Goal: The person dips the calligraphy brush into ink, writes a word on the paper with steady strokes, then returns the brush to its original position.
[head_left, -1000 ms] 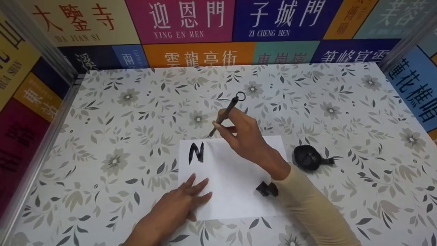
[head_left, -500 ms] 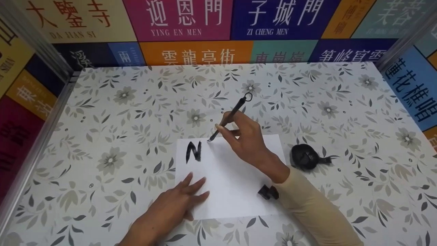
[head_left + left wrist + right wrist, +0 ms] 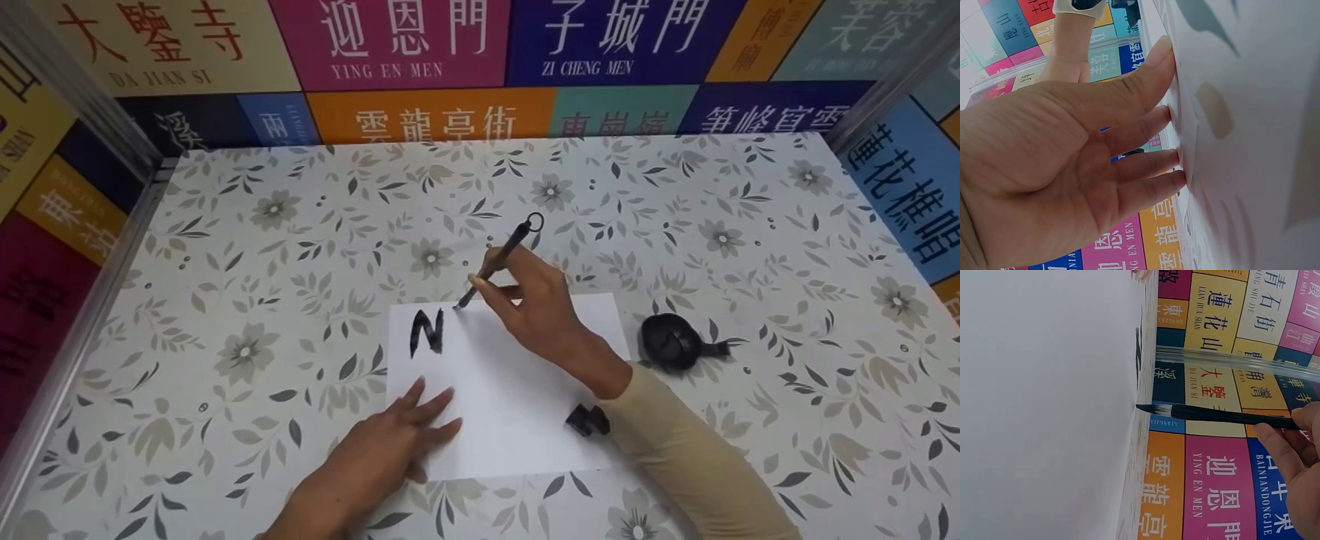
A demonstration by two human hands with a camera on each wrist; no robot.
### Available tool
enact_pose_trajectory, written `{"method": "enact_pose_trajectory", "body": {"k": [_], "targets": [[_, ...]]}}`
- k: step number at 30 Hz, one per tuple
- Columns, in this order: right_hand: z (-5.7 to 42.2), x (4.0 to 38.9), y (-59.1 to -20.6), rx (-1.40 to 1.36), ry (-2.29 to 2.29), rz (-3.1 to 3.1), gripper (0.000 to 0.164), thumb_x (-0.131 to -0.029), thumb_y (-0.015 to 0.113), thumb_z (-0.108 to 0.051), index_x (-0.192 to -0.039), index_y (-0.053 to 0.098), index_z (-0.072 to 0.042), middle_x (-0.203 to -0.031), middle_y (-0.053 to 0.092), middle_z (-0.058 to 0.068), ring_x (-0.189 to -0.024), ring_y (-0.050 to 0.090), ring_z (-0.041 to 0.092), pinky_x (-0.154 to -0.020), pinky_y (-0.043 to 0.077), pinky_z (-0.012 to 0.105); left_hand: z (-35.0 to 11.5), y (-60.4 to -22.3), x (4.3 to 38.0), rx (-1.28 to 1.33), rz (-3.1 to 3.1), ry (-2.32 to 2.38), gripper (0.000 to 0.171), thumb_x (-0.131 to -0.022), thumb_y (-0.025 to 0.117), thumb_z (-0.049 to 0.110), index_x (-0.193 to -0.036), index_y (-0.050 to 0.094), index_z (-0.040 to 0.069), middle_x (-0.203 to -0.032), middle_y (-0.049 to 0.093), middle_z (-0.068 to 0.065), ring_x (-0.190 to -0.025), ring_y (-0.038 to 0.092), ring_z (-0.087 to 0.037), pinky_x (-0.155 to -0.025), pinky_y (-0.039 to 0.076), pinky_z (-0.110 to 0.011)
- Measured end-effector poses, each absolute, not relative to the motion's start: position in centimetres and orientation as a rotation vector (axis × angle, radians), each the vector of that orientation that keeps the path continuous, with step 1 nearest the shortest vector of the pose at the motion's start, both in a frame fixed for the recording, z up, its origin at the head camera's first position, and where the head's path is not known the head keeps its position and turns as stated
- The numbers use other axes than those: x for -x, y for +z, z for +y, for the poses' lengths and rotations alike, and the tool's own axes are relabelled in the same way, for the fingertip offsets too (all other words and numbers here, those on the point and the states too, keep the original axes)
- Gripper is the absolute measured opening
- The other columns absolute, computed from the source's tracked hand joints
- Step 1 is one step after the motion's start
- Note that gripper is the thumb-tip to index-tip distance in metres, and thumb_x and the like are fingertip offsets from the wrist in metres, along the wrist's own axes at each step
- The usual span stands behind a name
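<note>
While your right hand point(image 3: 541, 304) pinches a dark brush point(image 3: 1213, 415) between thumb and fingers, your left hand point(image 3: 390, 439) lies with its fingers spread wide at the lower left part of a white sheet of paper point(image 3: 517, 390), holding nothing. In the left wrist view you see those fingertips reach down to the surface, the thumb set apart from the others.

You hold the brush tilted over the sheet's upper edge, its ringed end leaning up and to the right, away from the tip. That tip sits just right of a black letter N point(image 3: 427, 332) (the brush hairs look dark at the point and pale higher up, seen from your right wrist). Whether the tip touches the paper, you cannot tell for certain.

On the right side of the sheet, next to your tan sleeve point(image 3: 686, 450), you have a small black object point(image 3: 587, 420) with two blocky parts. Just beyond the paper's right edge stands a round black dish point(image 3: 670, 341), its short handle pointing right. Everything rests on a table point(image 3: 315, 247) with a grey floral pattern, and beyond it you face colourful wall panels point(image 3: 405, 71) with large characters.
</note>
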State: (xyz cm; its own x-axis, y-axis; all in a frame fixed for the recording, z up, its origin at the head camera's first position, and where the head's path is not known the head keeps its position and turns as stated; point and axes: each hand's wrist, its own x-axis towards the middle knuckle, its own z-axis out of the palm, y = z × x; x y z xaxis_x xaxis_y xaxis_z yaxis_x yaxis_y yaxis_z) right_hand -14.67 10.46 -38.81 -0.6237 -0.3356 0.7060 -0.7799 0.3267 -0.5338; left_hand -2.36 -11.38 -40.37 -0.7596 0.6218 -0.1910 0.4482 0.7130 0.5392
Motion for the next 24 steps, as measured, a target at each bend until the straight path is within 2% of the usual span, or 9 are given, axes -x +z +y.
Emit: {"method": "enact_pose_trajectory", "body": {"k": [8,24], "targets": [[10.42,14.65,-39.08,-1.012,1.258,-2.134,0.018,-0.091,0.065,-0.006,-0.105,0.055,-0.001,-0.094,0.059,0.009,-0.091,0.066,0.019,-0.064,0.053,0.019,-11.3,-40.33,2.37,-0.834,2.57,0.63,0.067,-0.071,0.078,0.004,-0.133,0.058,0.017,-0.15,0.037,-0.004,-0.139,0.025,-0.036,-0.084,0.05,-0.043],[10.47,14.56,-38.9,-1.061,1.262,-2.153,0.015,-0.091,0.065,-0.006,-0.101,0.055,-0.001,-0.091,0.059,0.009,-0.087,0.065,0.017,-0.063,0.053,0.018,-11.27,-40.21,2.37,-0.794,2.554,0.612,0.066,-0.071,0.078,0.004,-0.133,0.058,0.018,-0.151,0.036,-0.001,-0.14,0.024,-0.035,-0.09,0.047,-0.046]]}}
